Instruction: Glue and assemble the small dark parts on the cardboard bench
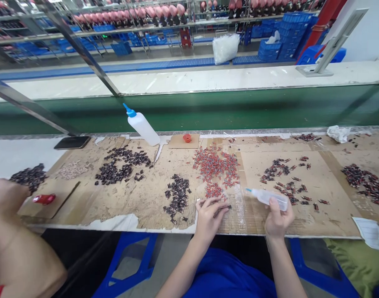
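My right hand point(278, 220) is wrapped around a small clear squeeze bottle point(268, 198), whose thin blue tip points left. Over the cardboard's front part, my left hand point(210, 216) is closed, with a small dark part point(229, 206) at its fingertips. Just beyond that hand lies a heap of small red-and-dark pieces point(214, 165). Left of it is a pile of small black parts point(177, 194). To the right, beyond the squeeze bottle, several dark-and-red joined pieces point(288, 188) are scattered.
A larger white bottle with blue nozzle point(144, 127) leans at the back near a red cap point(187, 138). A phone point(71, 142) lies far left. More black parts point(114, 171) spread leftward. A co-worker's arm point(18, 244) reaches in at left, near a red toy car point(44, 199).
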`<move>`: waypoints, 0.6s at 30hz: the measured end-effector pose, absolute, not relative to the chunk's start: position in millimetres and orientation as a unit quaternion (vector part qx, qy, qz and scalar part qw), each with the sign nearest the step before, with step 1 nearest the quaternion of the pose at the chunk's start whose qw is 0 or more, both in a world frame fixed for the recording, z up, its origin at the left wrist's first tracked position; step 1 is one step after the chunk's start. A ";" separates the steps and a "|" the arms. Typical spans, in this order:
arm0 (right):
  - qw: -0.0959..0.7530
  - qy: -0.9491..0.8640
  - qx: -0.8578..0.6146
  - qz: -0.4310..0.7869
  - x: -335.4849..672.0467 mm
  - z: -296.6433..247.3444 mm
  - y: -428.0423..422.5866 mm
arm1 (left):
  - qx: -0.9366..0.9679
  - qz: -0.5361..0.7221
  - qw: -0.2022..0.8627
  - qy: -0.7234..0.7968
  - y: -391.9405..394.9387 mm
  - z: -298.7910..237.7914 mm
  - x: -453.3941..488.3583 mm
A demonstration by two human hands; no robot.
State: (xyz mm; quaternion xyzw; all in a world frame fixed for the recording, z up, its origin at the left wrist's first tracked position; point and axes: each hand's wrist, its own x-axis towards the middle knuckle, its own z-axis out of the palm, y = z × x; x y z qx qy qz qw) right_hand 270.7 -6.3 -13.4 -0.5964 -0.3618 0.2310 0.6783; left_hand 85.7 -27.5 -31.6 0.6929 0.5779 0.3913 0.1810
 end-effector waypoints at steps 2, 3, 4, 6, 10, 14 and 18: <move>0.683 -0.368 -0.587 0.234 270.3 -10.4 0.0 | 0.691 0.399 0.181 0.575 -26.2 -27.3 81.5; 0.678 -0.378 -0.584 0.238 269.5 -8.5 4.0 | 0.685 0.404 0.176 0.580 -25.1 -24.7 78.7; 0.672 -0.389 -0.583 0.239 268.5 -6.8 8.3 | 0.677 0.409 0.166 0.589 -23.7 -22.2 75.7; 0.654 -0.405 -0.594 0.238 266.3 -5.2 16.9 | 0.658 0.410 0.137 0.617 -20.3 -17.8 70.1; 0.577 -0.424 -0.659 0.231 262.8 -9.4 28.7 | 0.663 0.380 0.099 0.637 -16.6 -14.4 66.8; 0.547 -0.449 -0.670 0.226 259.4 -10.1 29.9 | 0.695 0.362 0.082 0.616 -17.5 -15.9 74.9; 0.583 -0.455 -0.650 0.175 252.5 -2.2 11.6 | 0.712 0.346 0.089 0.605 -14.4 -19.1 84.6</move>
